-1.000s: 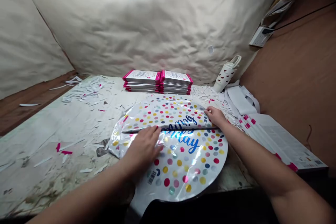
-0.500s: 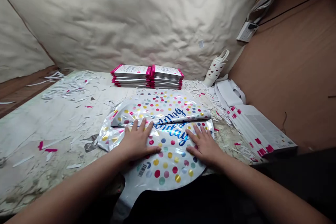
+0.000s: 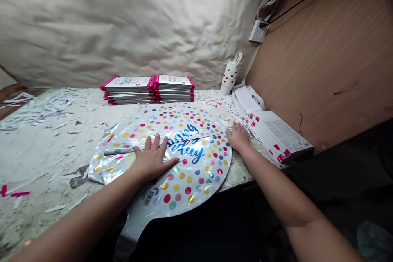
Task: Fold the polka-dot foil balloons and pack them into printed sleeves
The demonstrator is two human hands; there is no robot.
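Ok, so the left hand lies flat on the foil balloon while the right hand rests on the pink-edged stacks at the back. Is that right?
Not quite: the right hand isn't on the stacks. The head view shows it at the right edge of the foil balloon, in front of them. The left hand does lie flat on the balloon.

Foil balloon: glossy metallic film, smooth, creased along the fold. Workbench top at 9 o'clock: matt, rough, scuffed. Paper offcuts at 10 o'clock: matt. Card stacks at 12 o'clock: smooth paper. Wall lining behind: crinkled cream paper. Brown board at 2 o'clock: smooth wood. Wall socket at 1 o'clock: white plastic.
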